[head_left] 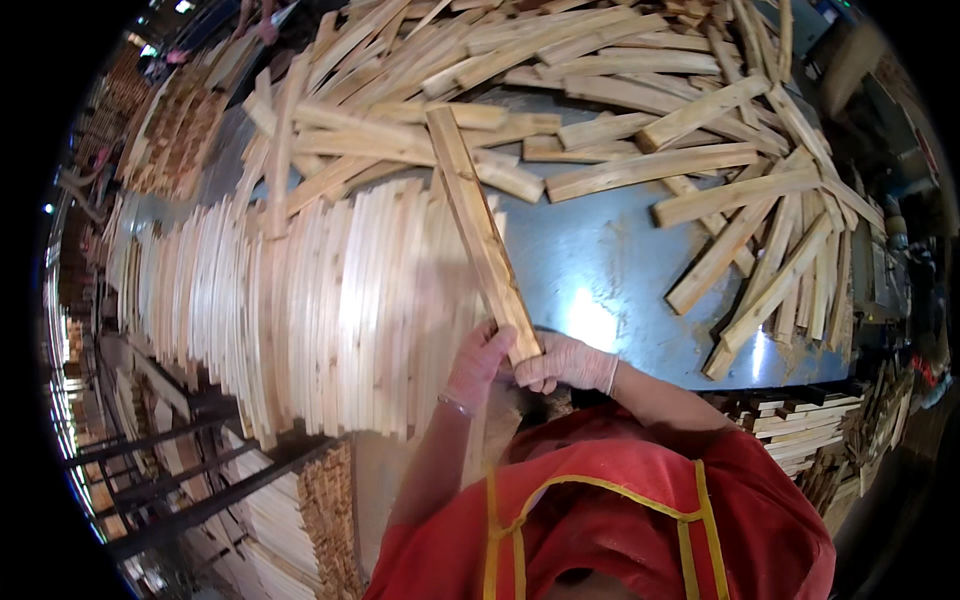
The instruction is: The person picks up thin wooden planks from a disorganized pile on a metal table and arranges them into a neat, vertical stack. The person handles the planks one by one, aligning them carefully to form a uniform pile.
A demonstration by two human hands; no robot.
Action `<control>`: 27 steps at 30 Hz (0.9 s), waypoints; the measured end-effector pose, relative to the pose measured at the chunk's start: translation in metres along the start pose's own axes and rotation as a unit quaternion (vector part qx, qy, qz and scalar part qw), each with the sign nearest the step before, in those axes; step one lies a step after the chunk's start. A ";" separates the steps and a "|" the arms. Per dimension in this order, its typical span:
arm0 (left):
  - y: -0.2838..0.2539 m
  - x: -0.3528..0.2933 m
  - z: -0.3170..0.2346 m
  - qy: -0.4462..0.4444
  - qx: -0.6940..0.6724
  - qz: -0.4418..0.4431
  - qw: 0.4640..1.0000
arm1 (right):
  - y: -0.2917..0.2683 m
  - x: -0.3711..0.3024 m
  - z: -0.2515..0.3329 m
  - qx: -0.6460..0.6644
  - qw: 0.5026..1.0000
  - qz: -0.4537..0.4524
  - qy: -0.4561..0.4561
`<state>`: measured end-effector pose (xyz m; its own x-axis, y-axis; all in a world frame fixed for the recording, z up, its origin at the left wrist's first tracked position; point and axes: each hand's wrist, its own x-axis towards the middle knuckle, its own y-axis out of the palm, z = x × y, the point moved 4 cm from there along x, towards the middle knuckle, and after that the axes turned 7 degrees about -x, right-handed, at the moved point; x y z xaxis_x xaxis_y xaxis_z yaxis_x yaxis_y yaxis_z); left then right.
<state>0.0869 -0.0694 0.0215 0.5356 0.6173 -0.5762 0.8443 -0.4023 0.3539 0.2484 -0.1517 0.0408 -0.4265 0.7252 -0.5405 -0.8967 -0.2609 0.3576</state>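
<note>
A long, narrow wooden board (472,220) slants away from me, its near end between my two gloved hands and its far end over the loose pile. My left hand (478,362) is closed on the board's left edge near that end. From the right, my right hand (566,362) grips the same end, with its fingers curled at the bottom corner. Dark marks run along the board's right edge. Just left of it, a wide row of pale wooden strips (330,310) lies side by side on the metal table (590,290).
Loose boards (650,170) lie heaped at odd angles across the table's far and right sides. Stacked wood (175,125) stands at the far left. More stacks sit below, at the lower left (320,520) and right (800,425). Dark metal bars (200,490) cross the lower left.
</note>
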 end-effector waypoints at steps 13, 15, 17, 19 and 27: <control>0.062 0.011 0.004 0.170 0.754 -0.238 0.589 | -0.289 -0.024 0.200 -0.693 0.624 -0.335 -0.136; 0.024 0.012 0.020 0.191 0.778 -0.269 0.535 | -0.304 0.001 0.141 -0.760 0.508 -0.375 -0.155; 0.018 0.010 0.020 0.179 0.793 -0.251 0.525 | -0.287 0.004 0.115 -0.788 0.491 -0.346 -0.136; 0.016 0.008 0.019 0.165 0.782 -0.230 0.555 | -0.246 -0.013 0.122 -0.776 0.568 -0.261 -0.079; 0.091 0.011 0.024 0.241 0.699 -0.095 0.666 | -0.159 -0.091 0.031 -0.400 0.717 -0.510 -0.258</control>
<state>0.1691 -0.1158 0.0294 0.6473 0.7568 -0.0904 0.2401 -0.3149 -0.9182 0.4332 -0.1565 0.0569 0.4144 0.8838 0.2172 -0.5799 0.4404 -0.6854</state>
